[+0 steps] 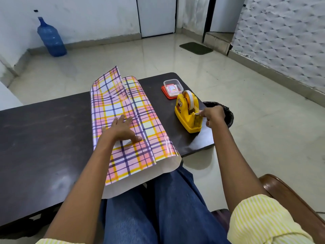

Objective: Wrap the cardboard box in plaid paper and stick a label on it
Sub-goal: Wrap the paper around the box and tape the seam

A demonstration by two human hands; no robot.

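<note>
1. On the dark rectangular table (44, 138), the pink, yellow and purple plaid paper sheet (112, 103) lies folded over on itself. The cardboard box cannot be seen and is judged to lie under that fold.
2. The left hand (121, 128) presses flat on the overlapping seam, fingers spread.
3. The right hand (212, 115) pinches the tape end (198, 112) at the cutter of the yellow plastic tape dispenser (188, 113).
4. The step in hand appears to be taping the seam. Next, a strip must be torn off and carried to the seam while the flap stays pinned.
5. White labels (171, 88) wait in a clear plastic tub on a red lid (173, 84) behind the dispenser.
6. Both paper ends remain open, and nothing blocks the reach.
</note>
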